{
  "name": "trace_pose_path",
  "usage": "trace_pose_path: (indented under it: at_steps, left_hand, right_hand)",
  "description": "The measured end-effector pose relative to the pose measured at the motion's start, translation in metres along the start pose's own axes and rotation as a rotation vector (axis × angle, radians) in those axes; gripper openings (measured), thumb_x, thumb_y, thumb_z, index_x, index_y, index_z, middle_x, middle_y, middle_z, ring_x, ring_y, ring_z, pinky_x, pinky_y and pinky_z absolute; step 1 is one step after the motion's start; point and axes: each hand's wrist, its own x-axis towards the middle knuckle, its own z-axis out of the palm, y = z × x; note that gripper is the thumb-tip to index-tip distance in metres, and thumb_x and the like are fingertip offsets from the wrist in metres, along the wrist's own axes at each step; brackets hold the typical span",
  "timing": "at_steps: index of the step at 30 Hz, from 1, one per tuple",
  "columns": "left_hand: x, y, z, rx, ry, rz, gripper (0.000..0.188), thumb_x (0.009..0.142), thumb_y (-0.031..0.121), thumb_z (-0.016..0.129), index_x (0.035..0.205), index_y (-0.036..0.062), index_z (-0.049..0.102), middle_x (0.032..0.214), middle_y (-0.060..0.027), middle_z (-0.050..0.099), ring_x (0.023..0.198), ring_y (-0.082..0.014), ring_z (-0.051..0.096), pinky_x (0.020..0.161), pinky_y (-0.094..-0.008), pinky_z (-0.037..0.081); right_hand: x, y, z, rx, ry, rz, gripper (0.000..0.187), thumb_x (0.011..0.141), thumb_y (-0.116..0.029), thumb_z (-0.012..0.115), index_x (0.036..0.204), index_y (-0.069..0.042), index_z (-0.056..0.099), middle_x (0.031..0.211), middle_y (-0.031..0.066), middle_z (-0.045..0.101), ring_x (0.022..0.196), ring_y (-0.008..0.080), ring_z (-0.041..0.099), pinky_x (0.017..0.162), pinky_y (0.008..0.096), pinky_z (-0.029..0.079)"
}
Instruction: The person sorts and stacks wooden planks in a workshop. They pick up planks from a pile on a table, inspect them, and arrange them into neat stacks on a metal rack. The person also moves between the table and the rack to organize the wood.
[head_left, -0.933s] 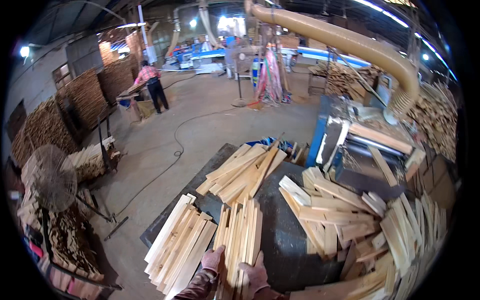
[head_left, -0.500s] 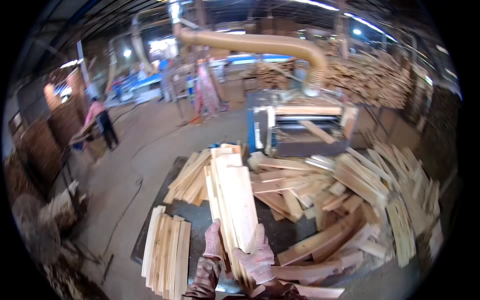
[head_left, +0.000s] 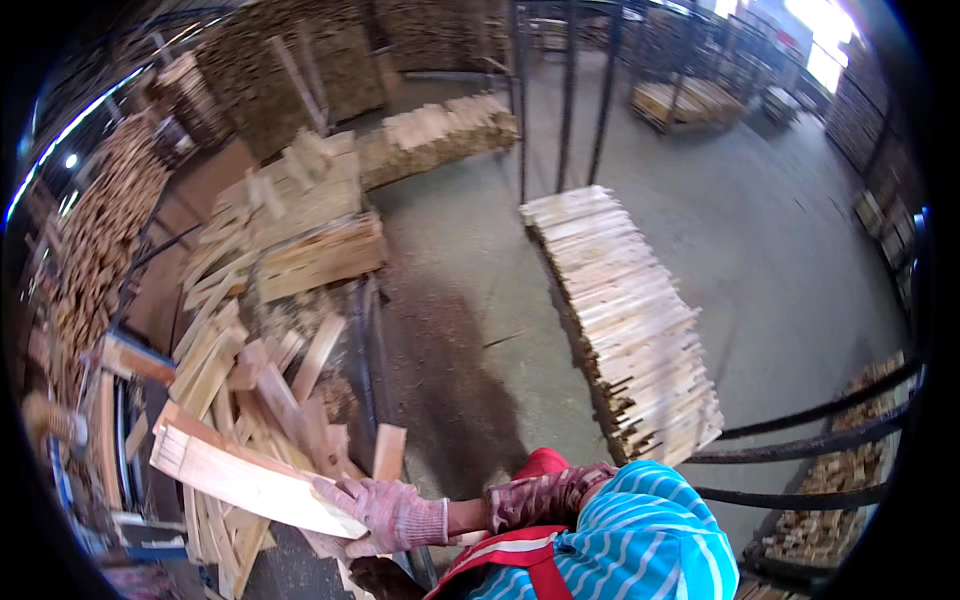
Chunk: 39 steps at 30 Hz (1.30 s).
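My right hand [head_left: 388, 515], in a pinkish knit glove with a camouflage sleeve behind it, grips the near end of some pale wooden boards [head_left: 245, 480]. Its fingers lie over the top face and the thumb is at the near edge. The boards slant away to the left above a heap of loose wood pieces [head_left: 290, 385]. How many boards are in the grip I cannot tell. My left hand does not show; a dark brown patch below the right hand may be its sleeve.
A long row of stacked boards [head_left: 630, 310] lies on the floor to the right, with upright black bars [head_left: 568, 100] at its far end. More stacked wood [head_left: 320, 260] stands beyond the heap. Dark curved bars [head_left: 800, 452] cross the lower right.
The view has swung far to the right, bringing the floor stacks into sight. The machine with the hose has moved to the left rim. My left hand has left the picture.
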Motion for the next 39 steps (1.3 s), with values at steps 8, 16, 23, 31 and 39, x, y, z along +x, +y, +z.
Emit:
trace_pose_path:
  at_steps: [8, 16, 23, 31, 39]
  left_hand:
    - [0.084, -0.138, 0.126, 0.344, -0.255, -0.324, 0.074, 0.09, 0.064, 0.053, 0.139, 0.0087, 0.049, 0.129, -0.0158, 0.06, 0.112, -0.0321, 0.061, 0.099, -0.0492, 0.048]
    - [0.201, -0.3, 0.22, 0.625, -0.379, -0.503, 0.074, 0.094, 0.062, 0.051, 0.142, 0.0061, 0.047, 0.136, -0.0169, 0.056, 0.118, -0.0323, 0.059, 0.103, -0.0485, 0.046]
    - [0.357, -0.473, 0.248, 0.91, -0.417, -0.465, 0.059, 0.096, 0.045, 0.061, 0.133, -0.0002, 0.057, 0.127, -0.0125, 0.062, 0.109, -0.0249, 0.062, 0.094, -0.0388, 0.052]
    - [0.461, -0.656, 0.302, 1.603, -0.563, -0.414, 0.045, 0.09, 0.043, 0.07, 0.1, -0.0005, 0.07, 0.091, -0.0032, 0.068, 0.078, -0.0142, 0.059, 0.074, -0.0334, 0.05]
    - [0.565, -0.906, 0.271, 2.07, -1.133, -0.325, 0.052, 0.089, 0.046, 0.066, 0.108, -0.0023, 0.067, 0.103, -0.0162, 0.07, 0.094, -0.0239, 0.062, 0.085, -0.0376, 0.048]
  right_hand:
    - [-0.049, 0.081, -0.136, -0.011, 0.459, 0.206, 0.101, 0.076, -0.044, 0.074, 0.154, -0.004, 0.024, 0.135, 0.0244, 0.051, 0.115, 0.042, 0.058, 0.092, 0.0484, 0.052]
    - [-0.072, 0.181, -0.26, 0.053, 0.707, 0.685, 0.102, 0.075, -0.043, 0.075, 0.153, -0.001, 0.023, 0.13, 0.0259, 0.053, 0.117, 0.0413, 0.058, 0.096, 0.0456, 0.049]
    - [-0.055, 0.325, -0.346, 0.106, 1.035, 0.94, 0.105, 0.075, -0.041, 0.076, 0.155, -0.001, 0.021, 0.133, 0.0271, 0.053, 0.12, 0.0399, 0.058, 0.1, 0.0435, 0.048]
    - [-0.076, 0.505, -0.382, 0.397, 1.469, 0.97, 0.106, 0.082, -0.031, 0.076, 0.157, 0.003, 0.01, 0.148, 0.027, 0.045, 0.131, 0.0285, 0.052, 0.108, 0.0351, 0.042]
    - [-0.147, 0.748, -0.373, 0.546, 1.689, 1.068, 0.096, 0.096, -0.044, 0.058, 0.156, 0.006, 0.001, 0.146, 0.0316, 0.043, 0.136, 0.0341, 0.045, 0.111, 0.0347, 0.037]
